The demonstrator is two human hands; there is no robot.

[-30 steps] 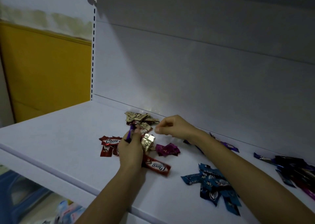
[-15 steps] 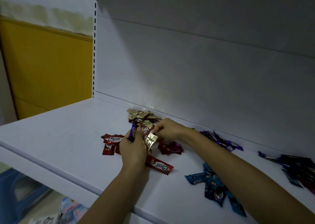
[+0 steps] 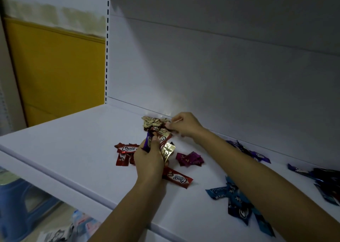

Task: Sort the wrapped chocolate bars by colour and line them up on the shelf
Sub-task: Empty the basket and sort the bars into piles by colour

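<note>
My left hand (image 3: 150,159) grips a small bunch of bars: a purple bar (image 3: 148,142) sticks up from it and a gold bar (image 3: 167,150) hangs to its right. My right hand (image 3: 184,124) is at the right edge of the gold pile (image 3: 152,123) by the back panel, its fingertips pinching a gold wrapper there. Red Choco bars (image 3: 126,152) lie left of my left hand, and one more red bar (image 3: 179,179) lies right of my left wrist. A magenta pile (image 3: 189,159) sits at the middle of the white shelf (image 3: 73,140).
A blue pile (image 3: 237,203) lies under my right forearm, a purple pile (image 3: 257,154) behind it, and dark mixed bars (image 3: 323,179) at the far right. The shelf's front edge runs diagonally at lower left. Below it are a blue plastic stool (image 3: 20,201) and packets.
My right hand went from the bars near my left hand back up to the gold pile at the back panel. My left hand kept its bunch and stayed in place.
</note>
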